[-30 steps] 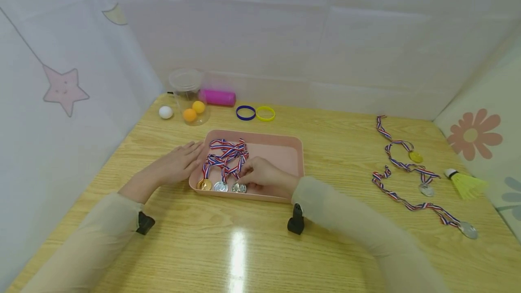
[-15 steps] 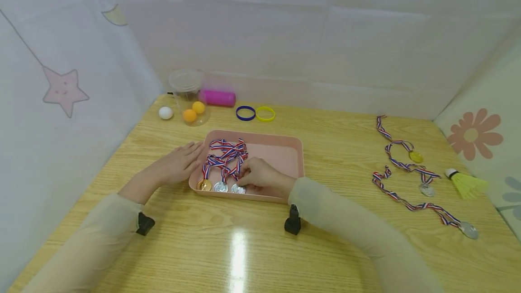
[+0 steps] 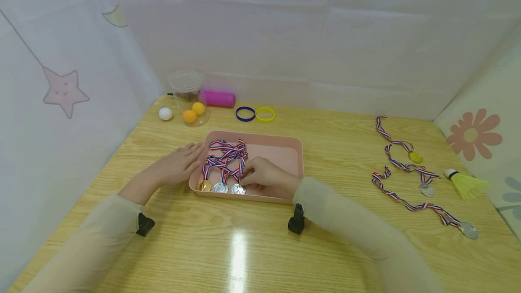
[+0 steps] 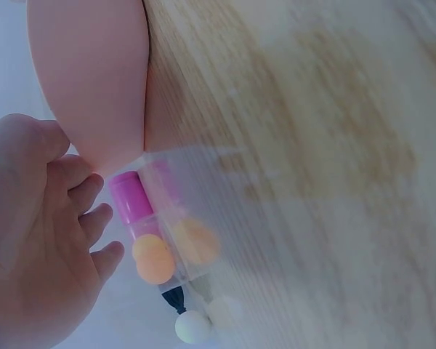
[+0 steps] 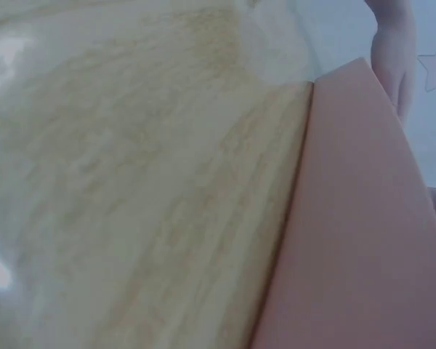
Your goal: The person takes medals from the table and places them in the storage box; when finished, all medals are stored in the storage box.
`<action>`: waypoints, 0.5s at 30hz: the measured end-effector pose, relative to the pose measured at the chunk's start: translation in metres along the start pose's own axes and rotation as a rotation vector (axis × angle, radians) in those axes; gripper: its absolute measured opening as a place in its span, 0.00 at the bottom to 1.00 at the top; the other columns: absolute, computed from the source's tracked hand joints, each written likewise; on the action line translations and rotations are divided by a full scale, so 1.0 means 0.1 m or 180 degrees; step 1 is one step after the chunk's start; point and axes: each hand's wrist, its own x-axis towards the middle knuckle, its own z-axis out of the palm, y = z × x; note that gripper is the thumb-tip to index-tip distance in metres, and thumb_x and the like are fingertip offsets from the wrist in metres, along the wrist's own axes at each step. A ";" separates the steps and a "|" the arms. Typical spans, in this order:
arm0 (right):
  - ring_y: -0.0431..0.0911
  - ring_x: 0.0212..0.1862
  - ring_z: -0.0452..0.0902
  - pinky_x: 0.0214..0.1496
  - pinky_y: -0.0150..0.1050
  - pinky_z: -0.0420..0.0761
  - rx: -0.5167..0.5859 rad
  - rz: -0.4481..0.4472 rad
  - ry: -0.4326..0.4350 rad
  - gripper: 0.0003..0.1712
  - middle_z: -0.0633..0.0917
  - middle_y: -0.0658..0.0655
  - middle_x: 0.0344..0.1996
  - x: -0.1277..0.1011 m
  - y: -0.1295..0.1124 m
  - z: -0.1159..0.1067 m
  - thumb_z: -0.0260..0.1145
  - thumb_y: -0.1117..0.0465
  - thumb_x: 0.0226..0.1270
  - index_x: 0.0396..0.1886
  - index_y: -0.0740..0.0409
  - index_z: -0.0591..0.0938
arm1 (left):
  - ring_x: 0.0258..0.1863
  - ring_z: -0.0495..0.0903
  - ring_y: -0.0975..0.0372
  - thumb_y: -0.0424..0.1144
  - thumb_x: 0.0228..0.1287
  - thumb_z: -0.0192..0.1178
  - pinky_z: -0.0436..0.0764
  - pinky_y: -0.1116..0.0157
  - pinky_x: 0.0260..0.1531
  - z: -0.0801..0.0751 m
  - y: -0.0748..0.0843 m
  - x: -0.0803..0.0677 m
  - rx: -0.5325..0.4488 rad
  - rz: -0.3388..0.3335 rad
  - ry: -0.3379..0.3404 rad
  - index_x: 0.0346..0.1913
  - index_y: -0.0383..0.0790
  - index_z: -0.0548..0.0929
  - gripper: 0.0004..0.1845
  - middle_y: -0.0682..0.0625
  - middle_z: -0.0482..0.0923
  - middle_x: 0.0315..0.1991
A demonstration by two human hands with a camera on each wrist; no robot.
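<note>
Right grip point(image 3: 262, 173) is sitting half-closed beside the rightmost silver medal point(image 3: 238, 189) in the pink tray point(image 3: 281, 141); whether it is pinching the striped ribbon point(image 3: 242, 165) is hard to tell. Left grip point(image 3: 177, 165), fingers extended, is touching the tray, whose walls are hiding the medals point(image 3: 221, 187) from both wrist views.

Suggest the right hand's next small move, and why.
Probably ease the right hand away from the rightmost silver medal in the tray: it already lies roughly in line with the gold medal and middle silver medal, while a shiny silver medal and two others lie outside on the table.
</note>
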 end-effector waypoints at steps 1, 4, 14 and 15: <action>0.40 0.17 0.69 0.18 0.31 0.72 -0.0017 -0.0029 -0.0028 0.03 0.77 0.50 0.17 -0.01 0.01 -0.03 0.69 0.63 0.56 0.28 0.58 0.83 | 0.66 0.47 0.39 0.42 0.73 0.40 0.50 0.43 0.62 0.00 0.00 0.00 -0.0002 0.0002 0.0001 0.68 0.26 0.53 0.28 0.33 0.51 0.68; 0.40 0.20 0.70 0.21 0.31 0.73 -0.0118 -0.0109 -0.0094 0.04 0.80 0.49 0.22 -0.08 0.02 -0.13 0.67 0.62 0.59 0.33 0.57 0.85 | 0.66 0.47 0.39 0.41 0.73 0.40 0.50 0.43 0.62 0.00 0.00 0.01 0.0003 0.0006 -0.0004 0.68 0.26 0.53 0.28 0.33 0.50 0.68; 0.51 0.26 0.77 0.27 0.43 0.81 -0.0113 -0.0350 -0.0061 0.16 0.81 0.53 0.29 -0.52 0.00 -0.56 0.65 0.60 0.62 0.46 0.65 0.81 | 0.66 0.47 0.40 0.40 0.73 0.40 0.48 0.44 0.62 0.00 -0.01 0.00 -0.0016 -0.0021 -0.0030 0.69 0.27 0.53 0.28 0.34 0.50 0.68; 0.54 0.27 0.77 0.27 0.44 0.81 -0.0068 -0.0382 -0.0057 0.16 0.81 0.53 0.31 -0.57 0.02 -0.61 0.64 0.60 0.62 0.47 0.65 0.80 | 0.66 0.47 0.40 0.40 0.73 0.40 0.48 0.43 0.62 0.00 -0.01 -0.01 -0.0025 -0.0024 -0.0025 0.69 0.27 0.52 0.28 0.34 0.50 0.68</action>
